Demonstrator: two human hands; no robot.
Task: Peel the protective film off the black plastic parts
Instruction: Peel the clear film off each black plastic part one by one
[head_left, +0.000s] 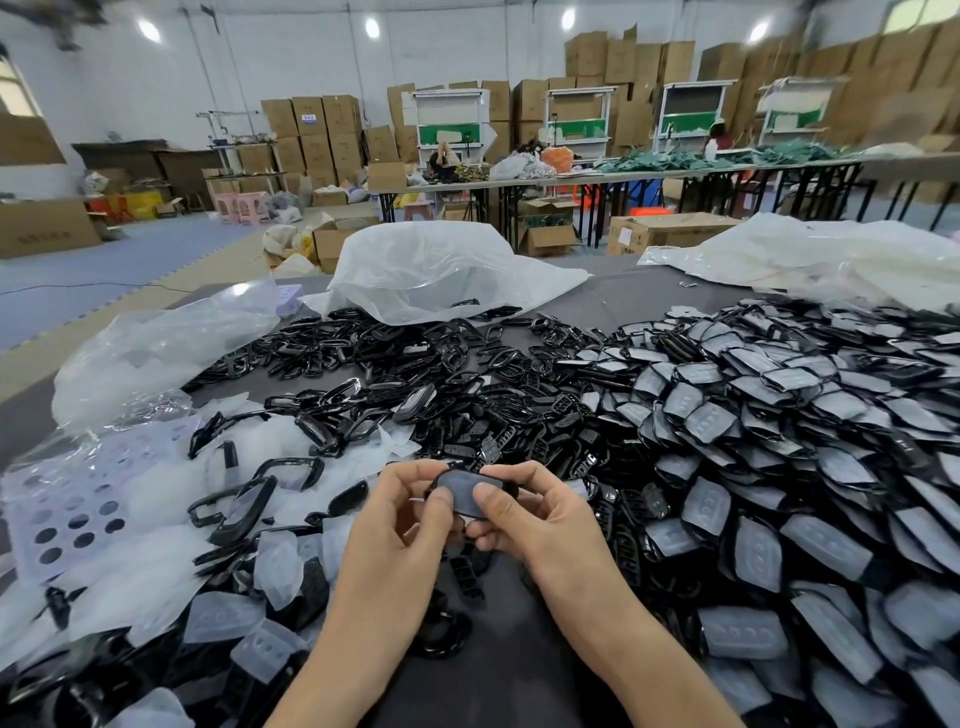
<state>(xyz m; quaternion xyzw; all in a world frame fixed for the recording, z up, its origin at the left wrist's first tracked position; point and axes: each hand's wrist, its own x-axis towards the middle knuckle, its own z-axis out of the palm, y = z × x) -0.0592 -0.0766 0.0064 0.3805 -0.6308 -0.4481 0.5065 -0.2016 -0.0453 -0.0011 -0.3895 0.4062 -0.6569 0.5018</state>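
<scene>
Back of the room: cardboard boxes stacked high along the wall, ceiling lights on. Long tables in front of them, cluttered with green material. Blue floor at left.

Up front: grey surface, mostly buried.
- Two big clear plastic bags at its far edge, centre bag and right bag.
- Right half: large heap of filmed parts, black with whitish film on top.
- Centre-left: heap of bare black frames.
- Near left: loose film pieces mixed with a few frames, beside a pale purple sheet with round holes.

Near edge, centre: left hand and right hand are side by side just above the surface. Both grips are closed on one black plastic part held between them. Both thumbs sit on its grey filmed face, fingers curled behind. Cannot tell if a film edge is lifted.
</scene>
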